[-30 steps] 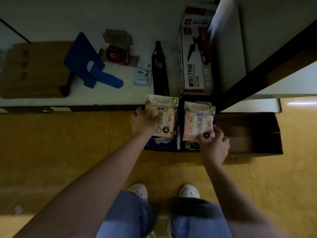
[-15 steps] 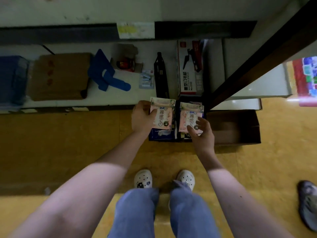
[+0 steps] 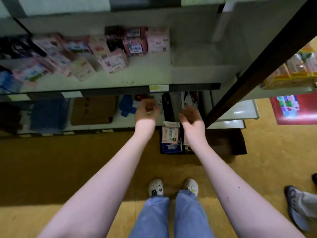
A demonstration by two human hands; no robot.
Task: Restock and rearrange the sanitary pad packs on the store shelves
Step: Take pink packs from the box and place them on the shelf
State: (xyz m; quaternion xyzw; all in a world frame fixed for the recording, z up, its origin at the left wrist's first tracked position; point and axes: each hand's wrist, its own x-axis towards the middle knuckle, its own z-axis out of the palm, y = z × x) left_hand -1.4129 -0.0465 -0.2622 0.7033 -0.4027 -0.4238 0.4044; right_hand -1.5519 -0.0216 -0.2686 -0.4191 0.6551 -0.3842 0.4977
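Note:
Both of my hands hover over the floor box with nothing in them. My left hand (image 3: 146, 110) has loosely curled fingers, and my right hand (image 3: 191, 117) is palm up and relaxed. Below and between them a pink sanitary pad pack (image 3: 169, 134) stands in the open cardboard box (image 3: 224, 141) on the floor, above a dark blue pack (image 3: 169, 147). My right wrist hides a second pack. Several pink pad packs (image 3: 111, 60) lie leaning and jumbled on the middle shelf (image 3: 188, 71), whose right part is bare.
The bottom shelf holds a flat cardboard piece (image 3: 93, 110), a blue bundle (image 3: 49, 114), a blue bookend (image 3: 126, 105) and a black item (image 3: 167, 107). A dark upright post (image 3: 257, 62) stands at the right. Another person's shoe (image 3: 295, 203) is at the lower right.
Both hands have let go of the two pink packs, which now sit in the floor box, and have risen empty. My view has lifted, bringing the middle shelf into sight.

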